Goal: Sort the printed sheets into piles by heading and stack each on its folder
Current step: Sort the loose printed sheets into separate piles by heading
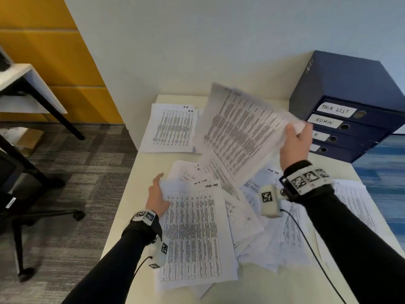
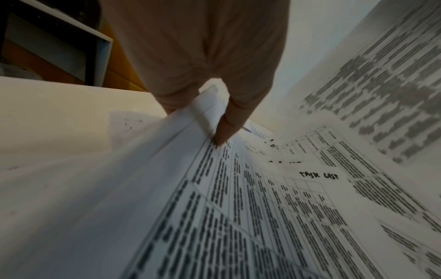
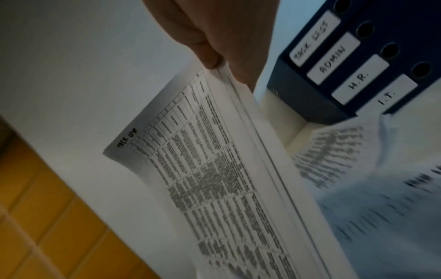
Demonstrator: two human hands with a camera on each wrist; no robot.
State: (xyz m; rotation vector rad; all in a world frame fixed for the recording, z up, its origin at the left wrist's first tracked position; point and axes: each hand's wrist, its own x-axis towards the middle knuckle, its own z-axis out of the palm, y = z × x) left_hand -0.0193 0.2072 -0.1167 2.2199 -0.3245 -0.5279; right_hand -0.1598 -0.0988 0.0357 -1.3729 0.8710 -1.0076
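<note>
My right hand (image 1: 294,139) pinches the corner of a small bundle of printed sheets (image 1: 241,132) and holds it tilted in the air above the table. In the right wrist view, thumb and fingers (image 3: 226,69) clamp this bundle (image 3: 214,169), headed "Task List". My left hand (image 1: 156,196) grips the left edge of another "Task List" sheet (image 1: 192,233) lying on a loose heap of sheets (image 1: 252,205). The left wrist view shows the paper edge (image 2: 262,217) passing between thumb and fingers (image 2: 203,120). Blue folders (image 1: 350,95) are stacked flat at the back right, labelled Task List, Admin, H.R., I.T. (image 3: 310,98).
A neat pile headed "H.R." (image 1: 173,128) lies at the table's back left. More sheets (image 1: 355,205) lie under my right forearm. The cream table (image 1: 263,286) meets a white wall at the back. A black office chair (image 1: 13,194) and another desk (image 1: 26,84) stand left.
</note>
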